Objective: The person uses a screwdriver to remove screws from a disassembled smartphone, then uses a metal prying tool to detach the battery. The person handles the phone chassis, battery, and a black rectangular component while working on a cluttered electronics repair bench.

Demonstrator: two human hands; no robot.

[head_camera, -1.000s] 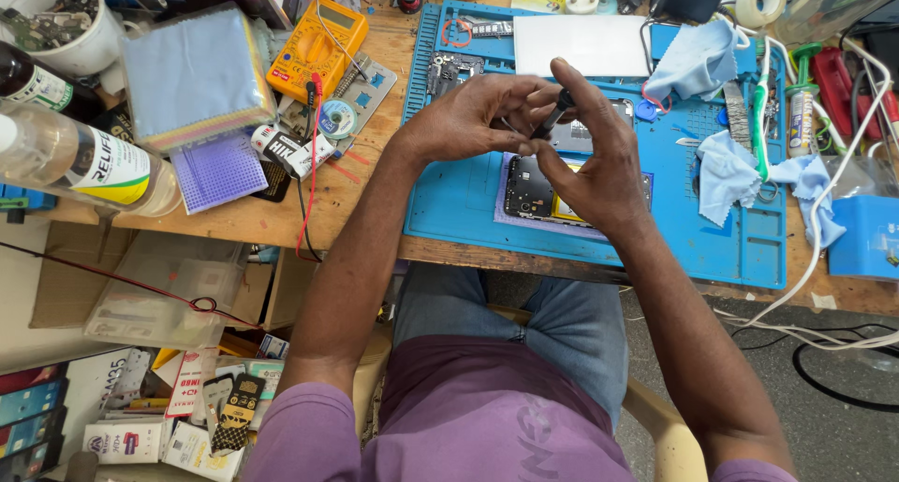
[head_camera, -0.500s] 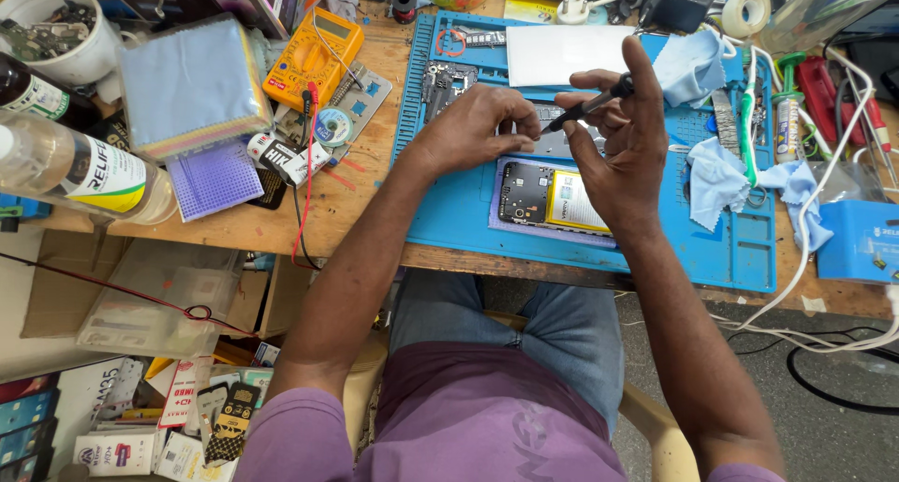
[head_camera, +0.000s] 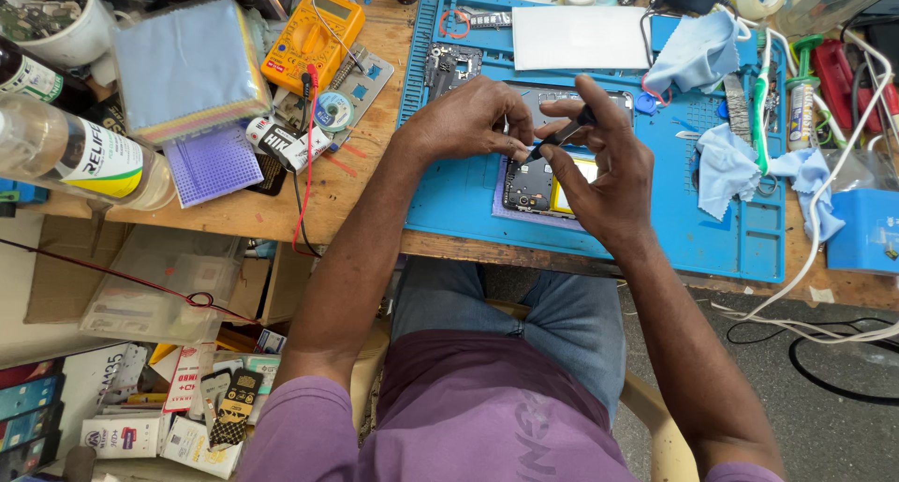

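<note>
While bent over the blue repair mat [head_camera: 449,192] on the wooden surface [head_camera: 356,177], both hands meet above an opened phone [head_camera: 548,184]. Left hand [head_camera: 464,121]: curled, fingers pressed together at the tips, pinching something too small to make out, right at the phone's upper edge. Right hand [head_camera: 609,177]: thumb and forefinger pinched on a slim black tool [head_camera: 562,135], most likely tweezers, its tip angled down-left toward the left fingertips; remaining fingers loosely spread. Phone: back removed, dark inner parts and a yellow patch showing, lying flat on a lilac pad [head_camera: 510,212] near the mat's front edge, directly beneath the hands. Just behind the hands, a detached circuit board [head_camera: 451,67] and a white rectangular panel [head_camera: 579,37] on the mat. To the right, crumpled light-blue cloths [head_camera: 726,159] and a green-handled toothbrush [head_camera: 760,93]. Left of the mat, an orange multimeter [head_camera: 312,37] with red lead, a solder spool [head_camera: 332,110], a stack of blue wipes [head_camera: 187,65] and a clear plastic bottle [head_camera: 80,154] lying on its side.
</note>
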